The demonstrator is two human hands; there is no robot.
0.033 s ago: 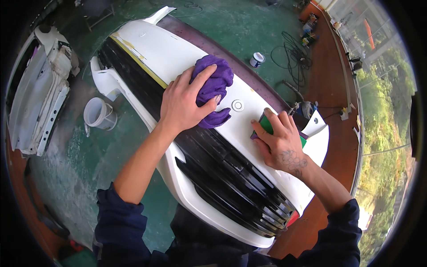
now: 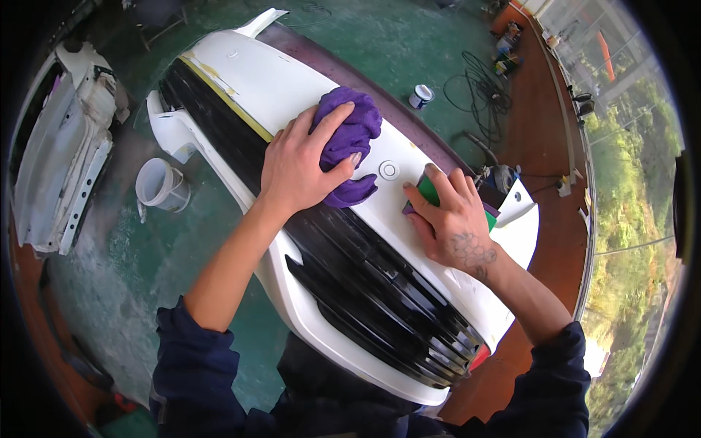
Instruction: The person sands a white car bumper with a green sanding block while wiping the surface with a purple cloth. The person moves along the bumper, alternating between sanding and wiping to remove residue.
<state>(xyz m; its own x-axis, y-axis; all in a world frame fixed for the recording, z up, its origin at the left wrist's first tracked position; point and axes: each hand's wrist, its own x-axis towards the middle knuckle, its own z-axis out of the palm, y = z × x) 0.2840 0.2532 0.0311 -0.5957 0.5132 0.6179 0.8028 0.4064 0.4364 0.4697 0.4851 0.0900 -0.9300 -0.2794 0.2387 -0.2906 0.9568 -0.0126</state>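
left hand (image 2: 298, 166) on purple cloth (image 2: 356, 131), right hand (image 2: 456, 223) on green block (image 2: 428, 191)

One purple cloth (image 2: 350, 130), one green block (image 2: 428, 191) and one white bumper (image 2: 281, 80) occupy the middle, with one white bucket (image 2: 175, 194) and one pale body panel (image 2: 55, 146) at left, one small can (image 2: 421, 98) and one dark cable tangle (image 2: 491, 93) at far right.

Crumpled purple cloth (image 2: 355, 128), bunched on a white bumper (image 2: 285, 84), black-slatted, set diagonally, green block (image 2: 428, 191) on the same panel
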